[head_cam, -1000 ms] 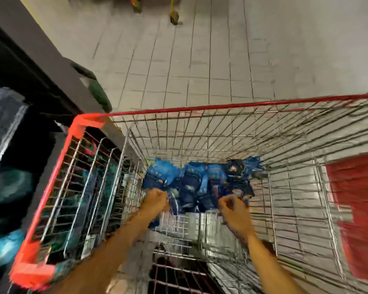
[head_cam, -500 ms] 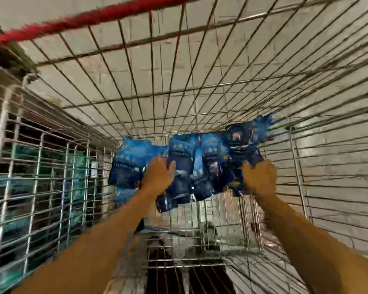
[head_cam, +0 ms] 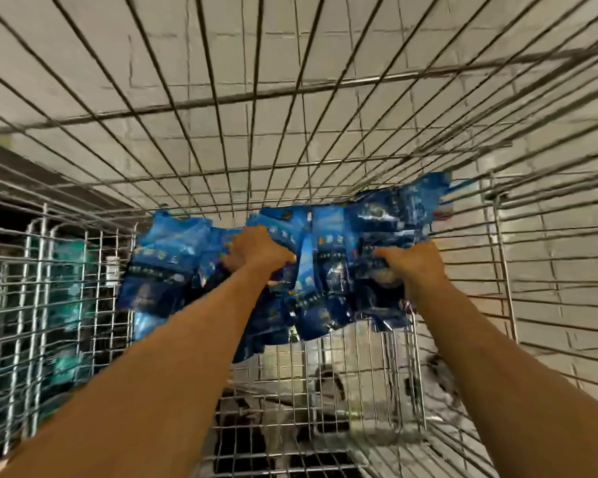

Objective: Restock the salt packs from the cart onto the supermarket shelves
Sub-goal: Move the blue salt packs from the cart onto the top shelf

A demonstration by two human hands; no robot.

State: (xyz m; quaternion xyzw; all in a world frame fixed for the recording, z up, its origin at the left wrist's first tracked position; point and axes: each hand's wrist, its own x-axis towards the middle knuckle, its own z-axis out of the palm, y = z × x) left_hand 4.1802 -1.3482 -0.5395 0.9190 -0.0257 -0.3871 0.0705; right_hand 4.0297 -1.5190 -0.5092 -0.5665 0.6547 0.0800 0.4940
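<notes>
Now that we have leaned deep into the cart (head_cam: 83, 305), our left hand (head_cam: 256, 251) and right hand (head_cam: 416, 265) each grip salt packs (head_cam: 342, 263), ready for lifting shelfward.

Both hands (head_cam: 256, 251) now deeper among the salt packs (head_cam: 332, 270); fingers seemingly closed round them

light: even, fairly bright overhead; pale tiled floor (head_cam: 325, 108) evenly lit
dark zone: far left behind cart wall (head_cam: 59, 305), dim, teal shapes unreadable
shadows: soft, none sharp
glare: small white highlights on blue salt packs (head_cam: 342, 257)
blur: motion smear on cart wires, worst at right edge; pack print unreadable
distortion: wide-angle, wires fan outward toward the corners
focus: forearms soft, edges jagged
</notes>
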